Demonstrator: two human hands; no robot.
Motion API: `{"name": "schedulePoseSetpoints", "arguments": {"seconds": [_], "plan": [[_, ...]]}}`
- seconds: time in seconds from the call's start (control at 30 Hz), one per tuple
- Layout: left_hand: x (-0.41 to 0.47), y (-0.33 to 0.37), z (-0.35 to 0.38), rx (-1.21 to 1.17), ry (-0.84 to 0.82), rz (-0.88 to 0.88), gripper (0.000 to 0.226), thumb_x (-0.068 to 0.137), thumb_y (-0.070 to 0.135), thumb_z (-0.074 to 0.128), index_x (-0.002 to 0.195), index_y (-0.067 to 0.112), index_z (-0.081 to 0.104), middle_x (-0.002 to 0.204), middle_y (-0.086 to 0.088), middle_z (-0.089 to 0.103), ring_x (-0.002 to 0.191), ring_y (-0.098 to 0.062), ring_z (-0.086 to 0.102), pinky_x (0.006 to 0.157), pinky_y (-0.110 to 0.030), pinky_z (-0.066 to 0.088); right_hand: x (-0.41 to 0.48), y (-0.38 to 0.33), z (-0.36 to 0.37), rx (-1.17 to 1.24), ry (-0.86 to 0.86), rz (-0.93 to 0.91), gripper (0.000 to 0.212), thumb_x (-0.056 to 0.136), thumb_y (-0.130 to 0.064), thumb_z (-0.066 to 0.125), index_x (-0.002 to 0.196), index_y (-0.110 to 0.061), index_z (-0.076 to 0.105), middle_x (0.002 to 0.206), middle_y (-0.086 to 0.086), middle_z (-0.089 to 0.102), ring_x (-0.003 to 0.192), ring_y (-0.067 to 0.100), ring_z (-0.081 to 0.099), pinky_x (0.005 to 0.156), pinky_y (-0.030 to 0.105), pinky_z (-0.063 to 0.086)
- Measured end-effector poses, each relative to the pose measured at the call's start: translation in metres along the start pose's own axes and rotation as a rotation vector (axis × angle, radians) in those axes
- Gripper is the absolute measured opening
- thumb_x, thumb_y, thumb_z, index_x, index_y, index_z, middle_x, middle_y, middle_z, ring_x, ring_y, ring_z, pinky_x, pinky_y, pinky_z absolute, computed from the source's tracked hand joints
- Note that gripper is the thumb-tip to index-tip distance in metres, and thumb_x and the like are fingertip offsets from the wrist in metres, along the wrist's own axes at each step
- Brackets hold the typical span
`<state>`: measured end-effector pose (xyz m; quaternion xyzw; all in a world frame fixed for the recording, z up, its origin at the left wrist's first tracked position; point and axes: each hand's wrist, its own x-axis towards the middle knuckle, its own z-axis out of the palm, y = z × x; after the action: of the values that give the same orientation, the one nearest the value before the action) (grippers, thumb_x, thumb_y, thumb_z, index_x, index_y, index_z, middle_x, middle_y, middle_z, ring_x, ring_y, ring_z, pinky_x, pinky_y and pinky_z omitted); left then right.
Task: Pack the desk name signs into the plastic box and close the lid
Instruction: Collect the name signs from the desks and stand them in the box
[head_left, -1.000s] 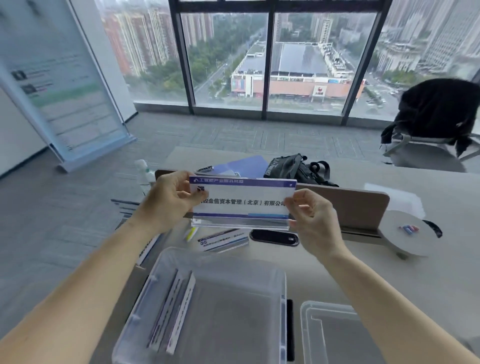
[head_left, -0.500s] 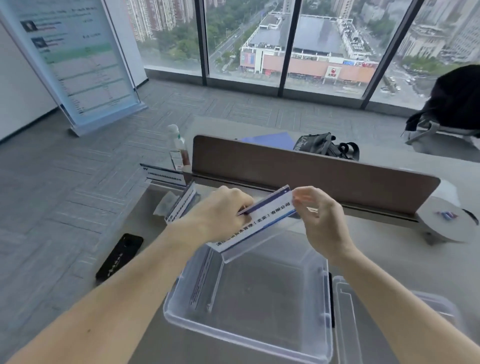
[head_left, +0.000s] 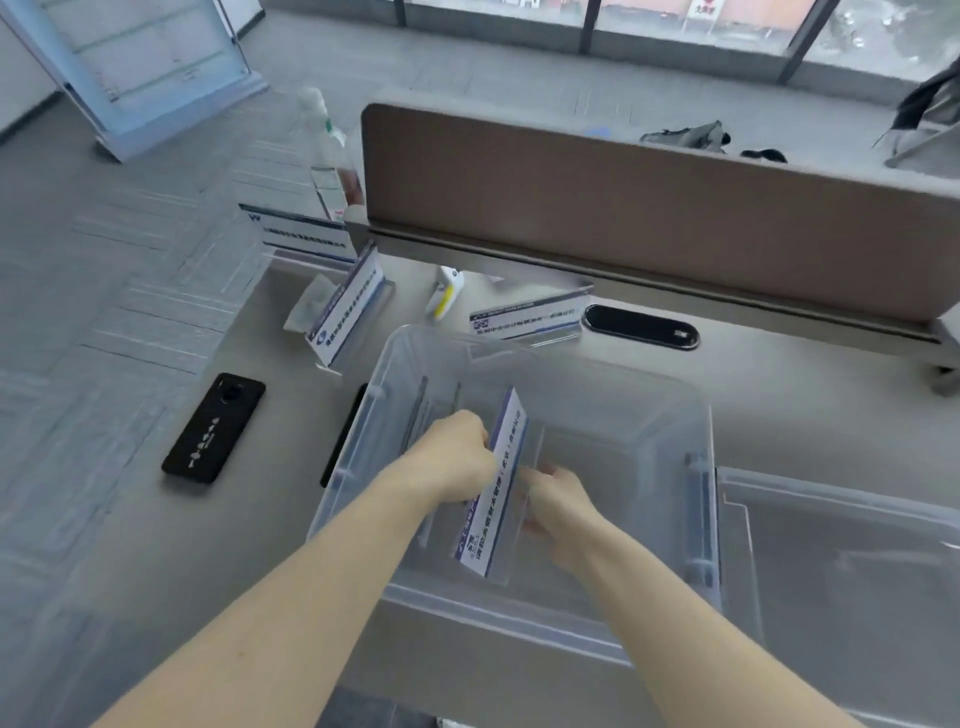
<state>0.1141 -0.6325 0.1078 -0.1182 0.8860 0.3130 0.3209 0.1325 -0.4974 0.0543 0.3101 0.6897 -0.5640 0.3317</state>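
A clear plastic box (head_left: 670, 410) stands open on the desk before me. Both hands are inside it. My left hand (head_left: 457, 454) and my right hand (head_left: 558, 501) grip a white and blue acrylic name sign (head_left: 496, 491), held on edge and running front to back in the box. More signs (head_left: 415, 415) stand on edge against the box's left wall. Beyond the box stand three signs: one (head_left: 345, 312) at an angle, one (head_left: 527, 317) behind the box's far rim, one (head_left: 304, 234) at the desk's far left corner. The clear lid (head_left: 852, 561) lies to the right.
A black phone (head_left: 214, 428) lies left of the box. A brown divider panel (head_left: 649, 208) runs across the back. A black oval cable port (head_left: 641, 327), a white and yellow item (head_left: 445, 293) and a clear bottle (head_left: 327, 156) are near it.
Both hands have brought the sign down from chest height into the box and turned it on edge, front to back. My view has tilted down toward the desk.
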Motion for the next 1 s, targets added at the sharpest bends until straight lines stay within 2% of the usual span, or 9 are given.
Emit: {"name": "schedulePoseSetpoints", "arguments": {"seconds": [0.1, 0.23, 0.43, 0.53, 0.6, 0.67, 0.87, 0.93, 1.0], "plan": [[0.015, -0.014, 0.013, -0.014, 0.004, -0.027, 0.019, 0.09, 0.007, 0.05, 0.072, 0.011, 0.047, 0.065, -0.006, 0.046, 0.058, -0.024, 0.039, 0.054, -0.03, 0.032, 0.016, 0.006, 0.009, 0.003, -0.009, -0.009, 0.023, 0.098, -0.012, 0.048, 0.114, -0.01, 0.064, 0.086, 0.004, 0.069, 0.076, 0.019, 0.065, 0.068, 0.032, 0.054], [0.024, -0.022, 0.026, -0.002, 0.052, -0.044, 0.034, 0.097, 0.009, 0.051, 0.065, 0.01, 0.039, 0.065, -0.004, 0.046, 0.053, -0.019, 0.041, 0.047, -0.025, 0.032, 0.026, 0.012, 0.019, 0.038, 0.011, -0.028, 0.029, 0.099, -0.003, 0.044, 0.079, -0.019, 0.059, 0.071, 0.001, 0.06, 0.063, 0.015, 0.055, 0.056, 0.027, 0.044], [0.036, -0.03, 0.045, 0.05, 0.112, -0.021, 0.034, 0.097, 0.01, 0.053, 0.066, 0.013, 0.04, 0.072, -0.008, 0.052, 0.062, -0.025, 0.052, 0.051, -0.028, 0.038, 0.047, 0.019, 0.034, 0.083, 0.022, -0.022, 0.029, 0.1, -0.001, 0.04, 0.098, -0.022, 0.059, 0.074, -0.001, 0.057, 0.06, 0.014, 0.049, 0.045, 0.022, 0.038], [0.035, -0.031, 0.047, 0.079, 0.143, -0.005, 0.025, 0.097, 0.01, 0.054, 0.073, 0.011, 0.046, 0.084, -0.013, 0.062, 0.072, -0.03, 0.059, 0.057, -0.03, 0.042, 0.049, 0.018, 0.043, 0.094, -0.01, -0.017, 0.031, 0.096, -0.001, 0.045, 0.117, -0.015, 0.064, 0.095, 0.008, 0.069, 0.074, 0.022, 0.057, 0.051, 0.023, 0.039], [0.035, -0.032, 0.048, 0.1, 0.162, -0.004, 0.018, 0.097, 0.01, 0.055, 0.08, 0.011, 0.05, 0.093, -0.015, 0.066, 0.08, -0.033, 0.065, 0.061, -0.032, 0.045, 0.053, 0.02, 0.046, 0.083, -0.018, -0.014, 0.027, 0.094, 0.001, 0.045, 0.087, -0.017, 0.064, 0.082, 0.007, 0.066, 0.075, 0.024, 0.058, 0.056, 0.024, 0.042], [0.036, -0.035, 0.048, 0.113, 0.179, -0.003, 0.019, 0.096, 0.01, 0.056, 0.079, 0.011, 0.049, 0.095, -0.016, 0.066, 0.082, -0.034, 0.065, 0.063, -0.034, 0.044, 0.056, 0.023, 0.049, 0.069, -0.011, -0.014, 0.035, 0.093, 0.001, 0.042, 0.071, -0.025, 0.049, 0.068, 0.0, 0.054, 0.063, 0.019, 0.052, 0.045, 0.018, 0.038], [0.041, -0.038, 0.047, 0.115, 0.175, 0.006, 0.019, 0.096, 0.013, 0.058, 0.079, 0.011, 0.049, 0.094, -0.017, 0.067, 0.078, -0.033, 0.063, 0.061, -0.033, 0.043, 0.065, 0.024, 0.051, 0.001, 0.013, 0.016, 0.028, 0.089, -0.004, 0.041, 0.074, -0.027, 0.039, 0.069, -0.003, 0.045, 0.05, 0.011, 0.037, 0.029, 0.009, 0.024], [0.041, -0.039, 0.047, 0.118, 0.173, 0.014, 0.018, 0.096, 0.015, 0.057, 0.08, 0.011, 0.05, 0.094, -0.017, 0.068, 0.08, -0.033, 0.065, 0.062, -0.033, 0.043, 0.065, 0.023, 0.053, 0.002, 0.003, 0.016, 0.019, 0.087, -0.007, 0.042, 0.089, -0.026, 0.04, 0.08, -0.001, 0.046, 0.055, 0.012, 0.037, 0.03, 0.011, 0.027], [0.041, -0.039, 0.048, 0.12, 0.182, 0.02, 0.019, 0.097, 0.016, 0.057, 0.08, 0.012, 0.05, 0.093, -0.015, 0.068, 0.082, -0.033, 0.066, 0.062, -0.034, 0.044, 0.064, 0.023, 0.054, 0.006, -0.004, -0.004, 0.016, 0.086, -0.005, 0.041, 0.091, -0.02, 0.042, 0.078, 0.001, 0.047, 0.057, 0.015, 0.041, 0.036, 0.016, 0.032]]}}
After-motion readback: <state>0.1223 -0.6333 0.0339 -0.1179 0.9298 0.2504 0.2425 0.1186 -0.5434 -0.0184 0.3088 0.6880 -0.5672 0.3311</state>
